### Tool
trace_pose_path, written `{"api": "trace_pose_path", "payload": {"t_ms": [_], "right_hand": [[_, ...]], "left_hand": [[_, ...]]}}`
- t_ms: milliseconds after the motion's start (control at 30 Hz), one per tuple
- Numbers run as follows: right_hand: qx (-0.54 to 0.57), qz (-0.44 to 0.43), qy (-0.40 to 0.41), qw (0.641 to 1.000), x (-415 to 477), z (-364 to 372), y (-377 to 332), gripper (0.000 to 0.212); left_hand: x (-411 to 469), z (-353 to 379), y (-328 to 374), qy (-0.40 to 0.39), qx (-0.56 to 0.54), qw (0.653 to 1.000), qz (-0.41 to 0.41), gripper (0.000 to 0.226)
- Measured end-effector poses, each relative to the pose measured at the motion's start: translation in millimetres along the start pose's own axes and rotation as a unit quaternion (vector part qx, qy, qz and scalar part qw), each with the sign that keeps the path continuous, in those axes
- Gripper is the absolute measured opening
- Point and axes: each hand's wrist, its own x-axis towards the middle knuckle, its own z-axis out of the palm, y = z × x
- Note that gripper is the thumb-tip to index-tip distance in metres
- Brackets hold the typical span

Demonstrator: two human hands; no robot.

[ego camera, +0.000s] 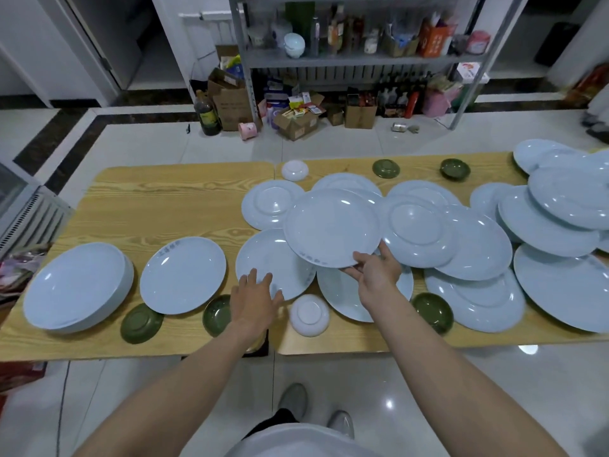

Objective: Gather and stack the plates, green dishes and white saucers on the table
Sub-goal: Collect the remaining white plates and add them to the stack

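Note:
My right hand (pixel 375 273) grips the near rim of a pale blue plate (pixel 331 225) and holds it tilted above the others. My left hand (pixel 255 296) hovers with fingers spread over the near edge of another plate (pixel 267 258) lying flat. A stack of plates (pixel 77 286) stands at the left, with a single plate (pixel 183 275) beside it. Several more plates (pixel 478 245) overlap across the middle and right. Green dishes (pixel 141 323) (pixel 216 315) (pixel 431 311) (pixel 385 168) (pixel 454 169) and white saucers (pixel 309 315) (pixel 295 169) are scattered among them.
The wooden table (pixel 164 206) has bare surface at its far left. Behind it stands a metal shelf (pixel 356 57) with bottles and boxes, and cardboard boxes (pixel 296 122) sit on the tiled floor. My feet (pixel 293 400) are close to the table's near edge.

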Motion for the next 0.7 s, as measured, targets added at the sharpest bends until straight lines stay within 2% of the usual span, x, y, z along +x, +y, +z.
{"api": "trace_pose_path", "payload": {"t_ms": [200,300,433,567,633,700], "right_hand": [[0.0,-0.002,0.009,1.0,7,0,1,0.07],[0.002,0.002,0.017,1.0,11,-1,4,0.07],[-0.003,0.008,0.026,1.0,14,-1,7,0.071],[-0.009,0.01,0.025,1.0,16,0,10,0.072],[-0.013,0.012,0.022,1.0,16,2,11,0.071],[-0.015,0.015,0.017,1.0,15,4,11,0.071]], "left_hand": [[19,9,-8,-0.019,-0.195,0.973,-0.121,0.051],[30,9,-12,-0.045,-0.234,0.958,-0.157,0.047],[41,11,-19,-0.032,-0.286,0.941,-0.178,0.027],[45,12,-21,0.007,-0.367,0.909,-0.2,0.047],[46,11,-19,0.022,-0.423,0.878,-0.223,0.06],[46,12,-18,0.047,-0.472,0.847,-0.239,0.061]]}}
